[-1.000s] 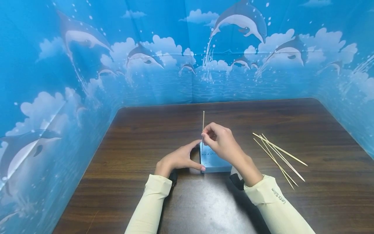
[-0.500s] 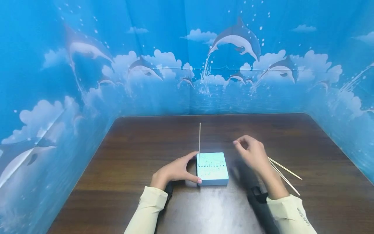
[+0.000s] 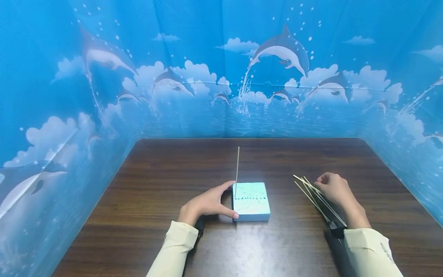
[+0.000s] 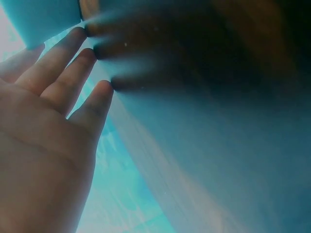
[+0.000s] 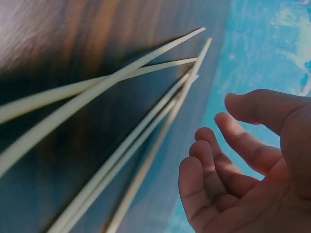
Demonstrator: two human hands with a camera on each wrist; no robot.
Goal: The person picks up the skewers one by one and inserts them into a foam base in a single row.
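Note:
A light-blue foam block with a row of small holes lies on the table, and a thin bamboo skewer stands upright at its left end. My left hand holds the block's left side, thumb at the near corner and index finger at the far one. Its other fingers stretch out low beside the block in the left wrist view. Over on the right, my right hand hovers beside several loose bamboo skewers. In the right wrist view its fingers are loosely bent, thumb apart, with nothing between them.
The brown wooden table has rounded far corners. A blue dolphin-print curtain hangs behind it and along its sides. The loose skewers cross one another in a fan, partly under my right wrist.
My right hand has let go of the upright skewer and moved right to the loose skewers. That skewer stays standing in the block. My left hand keeps its place; the head view has tilted up.

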